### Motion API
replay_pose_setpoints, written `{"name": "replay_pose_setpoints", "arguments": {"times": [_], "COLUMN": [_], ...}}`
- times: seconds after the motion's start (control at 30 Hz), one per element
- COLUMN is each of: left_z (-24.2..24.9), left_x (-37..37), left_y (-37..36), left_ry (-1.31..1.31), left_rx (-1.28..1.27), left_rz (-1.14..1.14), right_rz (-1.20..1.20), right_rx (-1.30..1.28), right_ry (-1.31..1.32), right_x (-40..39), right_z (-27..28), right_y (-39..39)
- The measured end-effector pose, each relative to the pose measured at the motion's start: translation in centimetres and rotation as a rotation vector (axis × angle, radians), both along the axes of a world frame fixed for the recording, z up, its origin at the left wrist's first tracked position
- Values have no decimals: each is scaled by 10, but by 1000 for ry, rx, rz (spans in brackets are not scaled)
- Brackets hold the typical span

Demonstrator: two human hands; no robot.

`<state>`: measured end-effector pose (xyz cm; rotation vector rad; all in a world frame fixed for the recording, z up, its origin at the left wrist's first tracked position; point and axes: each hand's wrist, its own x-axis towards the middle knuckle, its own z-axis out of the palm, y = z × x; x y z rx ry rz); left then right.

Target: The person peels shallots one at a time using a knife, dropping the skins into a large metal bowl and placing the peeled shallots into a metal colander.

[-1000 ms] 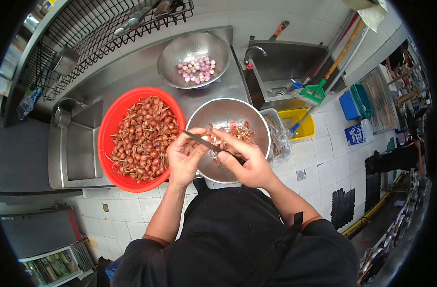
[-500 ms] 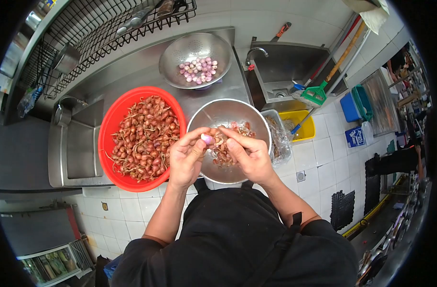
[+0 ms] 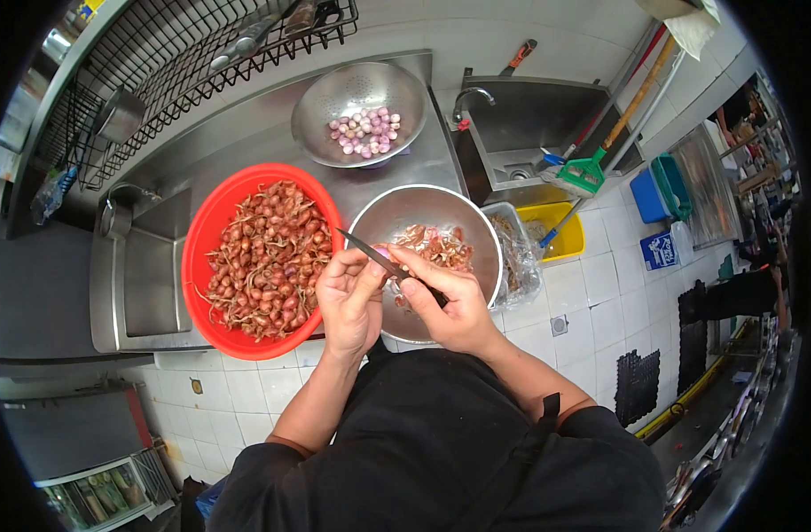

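Between thumb and fingers, my left hand (image 3: 348, 300) pinches a small purple shallot (image 3: 383, 254), partly hidden by the blade. A dark-bladed knife (image 3: 368, 249) is gripped in my right hand (image 3: 454, 306), its blade crossing over the shallot with the tip pointing up and left. Both hands are above the near left side of a steel bowl (image 3: 487, 232), where reddish-brown shallot skins (image 3: 439, 246) lie. To the left, a red basin (image 3: 195, 266) is heaped with unpeeled shallots (image 3: 268, 262). Behind the bowl, a steel colander (image 3: 312, 124) holds peeled pinkish-white shallots (image 3: 367, 131).
The steel counter (image 3: 343, 184) carries the colander, with a sink (image 3: 152, 284) at far left and another sink (image 3: 547, 124) at back right. A clear plastic-lined container (image 3: 521, 266) and yellow bin (image 3: 565, 235) stand right of the bowl. A wire rack (image 3: 219, 62) hangs above.
The knife now shows in my right hand, laid across the shallot. My right hand has turned and closed around the handle, while my left hand still holds the shallot.
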<state>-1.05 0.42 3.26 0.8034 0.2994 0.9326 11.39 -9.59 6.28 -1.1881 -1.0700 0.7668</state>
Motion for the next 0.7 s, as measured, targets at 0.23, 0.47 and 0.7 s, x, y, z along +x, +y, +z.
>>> {"name": "replay_pose_setpoints", "arguments": {"times": [0.23,0.47,0.7], "left_z": [6,10,8], "left_x": [0,-4,-4], "left_y": [4,10,7], "left_ry": [-9,30,72], "left_rx": [-3,13,66], "left_rz": [-95,-182,-142], "right_rz": [67,50,145], "right_rx": [-95,-77,-57], "right_ry": [225,179,279], "right_x": [12,20,6], "right_z": [2,4,-1], "right_y": [-3,0,-1]}}
